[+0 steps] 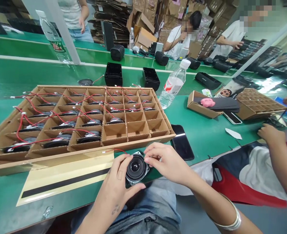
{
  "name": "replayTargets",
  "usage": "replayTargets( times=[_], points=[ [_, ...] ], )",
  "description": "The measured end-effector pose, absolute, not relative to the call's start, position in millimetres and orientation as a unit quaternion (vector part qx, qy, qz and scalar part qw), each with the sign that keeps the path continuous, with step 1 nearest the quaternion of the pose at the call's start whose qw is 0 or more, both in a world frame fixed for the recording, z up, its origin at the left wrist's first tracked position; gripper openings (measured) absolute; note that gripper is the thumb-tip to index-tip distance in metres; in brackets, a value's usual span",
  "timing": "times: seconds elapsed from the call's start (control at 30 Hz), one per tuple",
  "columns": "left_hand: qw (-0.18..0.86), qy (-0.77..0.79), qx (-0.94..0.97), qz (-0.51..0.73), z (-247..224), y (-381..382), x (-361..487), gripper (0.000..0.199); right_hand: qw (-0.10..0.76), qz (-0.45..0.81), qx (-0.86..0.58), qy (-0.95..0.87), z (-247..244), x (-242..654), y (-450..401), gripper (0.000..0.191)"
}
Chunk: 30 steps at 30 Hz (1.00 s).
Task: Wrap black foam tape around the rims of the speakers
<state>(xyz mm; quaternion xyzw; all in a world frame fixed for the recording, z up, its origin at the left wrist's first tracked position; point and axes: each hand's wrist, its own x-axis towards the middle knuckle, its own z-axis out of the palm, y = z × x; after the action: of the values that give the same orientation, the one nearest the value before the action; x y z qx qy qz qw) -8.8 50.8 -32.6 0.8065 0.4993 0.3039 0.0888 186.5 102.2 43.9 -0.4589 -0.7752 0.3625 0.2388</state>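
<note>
Left hand [114, 186] and right hand [168, 161] pinch a loose speaker driver [136, 169] by its frame at the worktop's near edge, below the cardboard tray [60, 158]; a slipping grip could drop it or snag its red lead [116, 150].

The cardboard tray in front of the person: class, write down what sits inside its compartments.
Round speakers with red wires sit in the cardboard tray; front-right compartments show bare cardboard. Compartment walls cover the speakers' lower parts.

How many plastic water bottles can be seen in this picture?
3: one bottle beside the cardboard divider tray, one at far left, one by the far cartons. More may be hidden.
</note>
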Motion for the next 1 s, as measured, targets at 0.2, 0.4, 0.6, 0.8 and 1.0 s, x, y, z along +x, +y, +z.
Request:
replayTargets(
  times=[0.2,0.4,0.6,0.8,1.0],
  points=[
    [0.243,0.45,0.813,0.278,-31,58,-15,0.082,0.171,0.328,-0.469,-0.802,50,176,108,0.014],
    [0.321,0.441,0.802,0.244,-27,53,-17,0.097,0.113,0.352,-0.487,-0.792,53,179,112,0.017],
    [0.34,0.421,0.801,0.256,-29,54,-20,0.083,0.081,0.391,-0.487,-0.777,52,177,117,0.017],
    [0.343,0.414,0.802,0.26,-29,55,-21,0.081,0.061,0.388,-0.493,-0.777,52,175,121,0.016],
    [0.346,0.397,0.805,0.272,-25,59,-20,0.072,-0.034,0.318,-0.502,-0.803,60,164,125,0.016]
  ],
)
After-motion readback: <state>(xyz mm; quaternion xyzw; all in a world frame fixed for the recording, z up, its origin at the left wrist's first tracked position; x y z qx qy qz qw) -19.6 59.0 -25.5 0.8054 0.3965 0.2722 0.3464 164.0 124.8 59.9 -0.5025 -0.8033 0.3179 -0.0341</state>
